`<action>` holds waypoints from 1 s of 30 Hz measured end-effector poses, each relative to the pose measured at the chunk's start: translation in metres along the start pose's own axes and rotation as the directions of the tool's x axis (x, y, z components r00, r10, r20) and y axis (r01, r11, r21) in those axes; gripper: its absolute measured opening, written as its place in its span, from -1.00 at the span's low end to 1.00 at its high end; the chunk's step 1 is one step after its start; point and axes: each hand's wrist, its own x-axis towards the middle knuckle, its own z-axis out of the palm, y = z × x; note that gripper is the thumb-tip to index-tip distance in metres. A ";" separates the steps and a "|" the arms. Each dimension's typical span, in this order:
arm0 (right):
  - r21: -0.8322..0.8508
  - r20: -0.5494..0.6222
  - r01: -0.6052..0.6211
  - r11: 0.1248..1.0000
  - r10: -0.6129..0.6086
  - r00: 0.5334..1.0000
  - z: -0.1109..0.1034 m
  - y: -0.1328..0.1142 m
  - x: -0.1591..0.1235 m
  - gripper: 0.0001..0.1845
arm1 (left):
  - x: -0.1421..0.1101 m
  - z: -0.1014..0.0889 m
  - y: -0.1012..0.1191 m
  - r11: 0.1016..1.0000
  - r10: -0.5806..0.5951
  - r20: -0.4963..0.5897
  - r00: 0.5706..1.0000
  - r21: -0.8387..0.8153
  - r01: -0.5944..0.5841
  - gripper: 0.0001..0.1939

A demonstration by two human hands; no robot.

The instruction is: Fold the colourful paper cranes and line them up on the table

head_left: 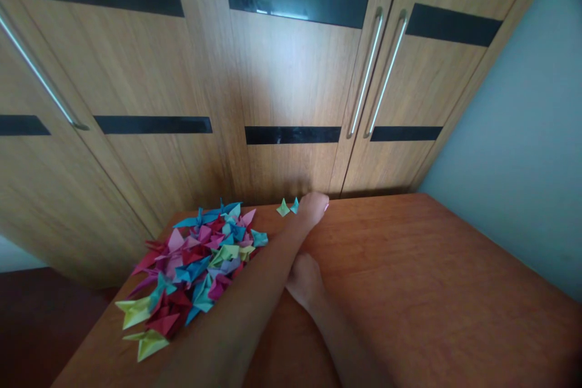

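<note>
My left hand (313, 208) reaches to the far edge of the table, its fingers curled and closed. Whatever they hold, if anything, is hidden beneath the hand. Just left of it stand two small folded-paper pieces, a light green one (283, 208) and a blue one (295, 205), the blue one nearly against the hand. Nearer to me, my right hand (304, 279) is partly covered by my left forearm, so its fingers do not show clearly. A heap of folded paper cranes (195, 254) in red, pink, blue, green and yellow lies left of my left forearm.
The reddish-brown wooden table (409, 279) stands close against a wooden wardrobe (291, 73) with dark panels and long metal handles (366, 76). A pale blue wall (513, 151) borders the right side. Dark floor (45, 327) lies beyond the table's left edge.
</note>
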 end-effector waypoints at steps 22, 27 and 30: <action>0.004 0.014 -0.020 1.000 0.020 1.000 0.001 0.003 -0.001 -0.77 | -0.010 0.002 0.024 0.999 -0.031 -0.017 0.999 -0.015 0.031 -0.72; -0.009 0.028 -0.023 1.000 0.024 0.999 0.001 0.002 -0.001 -0.76 | -0.008 0.001 0.021 0.999 -0.044 -0.020 0.999 0.005 0.044 -0.69; -0.029 0.044 -0.007 1.000 0.008 0.999 0.000 0.001 0.000 -0.76 | -0.009 -0.004 0.018 0.999 -0.049 -0.043 0.998 0.013 0.050 -0.79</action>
